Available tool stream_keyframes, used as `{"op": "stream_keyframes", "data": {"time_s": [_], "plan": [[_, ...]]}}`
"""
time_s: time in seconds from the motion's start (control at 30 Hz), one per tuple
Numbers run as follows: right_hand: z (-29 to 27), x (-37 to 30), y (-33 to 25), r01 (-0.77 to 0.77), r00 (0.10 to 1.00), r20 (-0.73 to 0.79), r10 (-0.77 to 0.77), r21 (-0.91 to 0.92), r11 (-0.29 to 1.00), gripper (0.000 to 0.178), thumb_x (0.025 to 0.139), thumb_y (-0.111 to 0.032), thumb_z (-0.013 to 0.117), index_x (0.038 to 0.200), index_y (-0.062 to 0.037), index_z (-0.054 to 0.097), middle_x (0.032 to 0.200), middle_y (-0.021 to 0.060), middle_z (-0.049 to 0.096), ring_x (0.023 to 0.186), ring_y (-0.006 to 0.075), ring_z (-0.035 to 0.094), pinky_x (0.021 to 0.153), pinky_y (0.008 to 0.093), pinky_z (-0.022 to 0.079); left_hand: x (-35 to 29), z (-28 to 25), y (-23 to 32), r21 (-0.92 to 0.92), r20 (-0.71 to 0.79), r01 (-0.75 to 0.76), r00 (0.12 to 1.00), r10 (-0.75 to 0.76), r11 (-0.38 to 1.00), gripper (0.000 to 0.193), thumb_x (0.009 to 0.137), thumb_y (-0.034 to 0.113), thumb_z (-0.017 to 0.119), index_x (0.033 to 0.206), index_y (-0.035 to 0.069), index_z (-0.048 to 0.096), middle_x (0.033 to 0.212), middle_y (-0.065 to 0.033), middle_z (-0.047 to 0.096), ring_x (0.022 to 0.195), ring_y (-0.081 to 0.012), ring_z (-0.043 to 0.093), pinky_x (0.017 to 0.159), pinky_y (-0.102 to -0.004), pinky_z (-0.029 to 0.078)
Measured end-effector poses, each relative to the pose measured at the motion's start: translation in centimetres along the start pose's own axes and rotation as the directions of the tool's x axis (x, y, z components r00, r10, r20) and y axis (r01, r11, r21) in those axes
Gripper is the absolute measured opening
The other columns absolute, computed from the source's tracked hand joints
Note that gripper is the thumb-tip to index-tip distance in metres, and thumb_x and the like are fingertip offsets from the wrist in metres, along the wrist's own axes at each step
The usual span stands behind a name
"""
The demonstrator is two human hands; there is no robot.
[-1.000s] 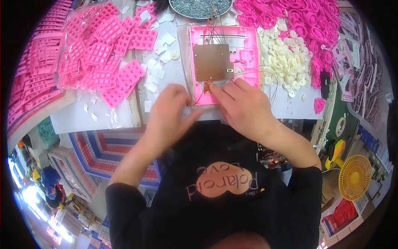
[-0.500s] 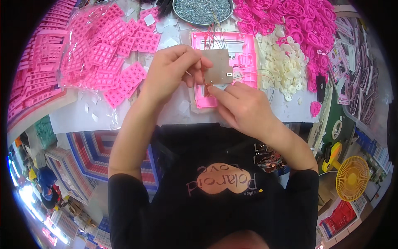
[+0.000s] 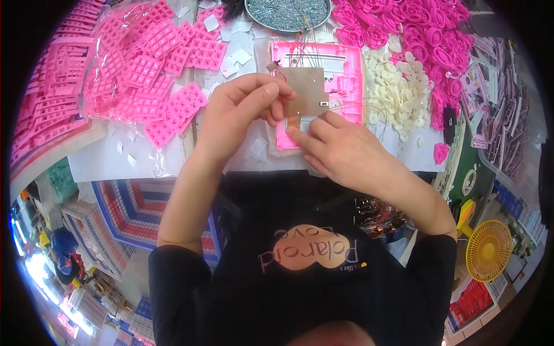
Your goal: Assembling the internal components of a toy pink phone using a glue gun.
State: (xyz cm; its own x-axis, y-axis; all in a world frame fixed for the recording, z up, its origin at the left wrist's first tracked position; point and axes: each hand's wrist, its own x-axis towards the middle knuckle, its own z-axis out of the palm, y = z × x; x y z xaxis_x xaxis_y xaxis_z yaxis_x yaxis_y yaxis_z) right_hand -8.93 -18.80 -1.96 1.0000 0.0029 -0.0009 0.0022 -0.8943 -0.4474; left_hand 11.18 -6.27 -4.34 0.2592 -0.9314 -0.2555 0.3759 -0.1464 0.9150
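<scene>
The brown circuit board (image 3: 306, 92) lies on the pink plastic housing (image 3: 340, 69), near the table's (image 3: 104, 161) front edge at centre. We go left to right. Stacked pink frames (image 3: 49, 98) crowd the left margin; bagged pink keypad grids (image 3: 150, 63) lie beside them, leaving little free surface. Our left hand (image 3: 239, 112) pinches the board's left edge with curled fingers. Our right hand (image 3: 340, 153) presses an extended index finger on the board's lower edge; its other fingers are loosely bent, gripping nothing that we can see. Behind sits a bowl of screws (image 3: 287, 11). White discs (image 3: 398, 98) and pink rings (image 3: 427, 40) fill the right. A yellow fan (image 3: 489, 251) stands below the table.
</scene>
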Motion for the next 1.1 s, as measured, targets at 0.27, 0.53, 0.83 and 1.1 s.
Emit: {"op": "stream_keyframes", "data": {"time_s": [0.27, 0.53, 0.83, 1.1], "plan": [[-0.9, -1.2, 2.2, -0.123, 0.992, 0.002, 0.125, 0.179, 0.976, 0.035, 0.085, -0.017, 0.070, 0.118, -0.0035, 0.067, 0.097, 0.0109, 0.064, 0.090, 0.0285, 0.063, 0.074, 0.0397, 0.055, -0.7, 1.5, 0.0, 0.404, 0.110, -0.281, 0.960, 0.259, 0.870, 0.007, 0.094, 0.002, 0.062, 0.098, -0.001, 0.067, 0.093, -0.0059, 0.067, 0.074, -0.0096, 0.057, 0.066, -0.0239, 0.046], [-2.9, 0.3, 2.0, -0.007, 0.911, -0.364, 0.194, 0.456, 0.890, 0.027, 0.085, -0.002, 0.074, 0.112, -0.0045, 0.073, 0.094, 0.0086, 0.073, 0.081, 0.0197, 0.071, 0.073, 0.0287, 0.056, -0.5, 3.2, 0.9, 0.555, 0.241, -0.400, 0.917, 0.319, 0.730, 0.010, 0.085, -0.001, 0.069, 0.093, 0.001, 0.066, 0.084, -0.0064, 0.063, 0.067, -0.0135, 0.058, 0.061, -0.0264, 0.047], [-2.9, -2.4, 2.0, -0.303, 0.846, -0.224, 0.484, 0.546, 0.781, 0.007, 0.091, -0.013, 0.070, 0.094, -0.0067, 0.072, 0.080, 0.0123, 0.070, 0.067, 0.0227, 0.068, 0.060, 0.0326, 0.054, -3.3, 2.3, -1.2, 0.881, 0.428, -0.467, 0.853, 0.300, 0.073, 0.045, 0.077, 0.017, 0.077, 0.120, 0.009, 0.068, 0.121, -0.0065, 0.063, 0.108, -0.0284, 0.057, 0.105, -0.0507, 0.039], [0.5, -5.8, 1.6, -0.144, 0.937, -0.320, 0.141, 0.015, 0.989, 0.014, 0.084, -0.017, 0.072, 0.080, -0.0078, 0.061, 0.067, 0.0078, 0.058, 0.064, 0.0291, 0.063, 0.055, 0.0409, 0.050, -4.8, 2.4, -2.0, 0.884, 0.456, -0.418, 0.871, 0.181, -0.210, 0.060, 0.079, 0.025, 0.077, 0.135, 0.010, 0.062, 0.143, 0.0000, 0.055, 0.126, -0.0240, 0.049, 0.117, -0.0576, 0.018]]}}
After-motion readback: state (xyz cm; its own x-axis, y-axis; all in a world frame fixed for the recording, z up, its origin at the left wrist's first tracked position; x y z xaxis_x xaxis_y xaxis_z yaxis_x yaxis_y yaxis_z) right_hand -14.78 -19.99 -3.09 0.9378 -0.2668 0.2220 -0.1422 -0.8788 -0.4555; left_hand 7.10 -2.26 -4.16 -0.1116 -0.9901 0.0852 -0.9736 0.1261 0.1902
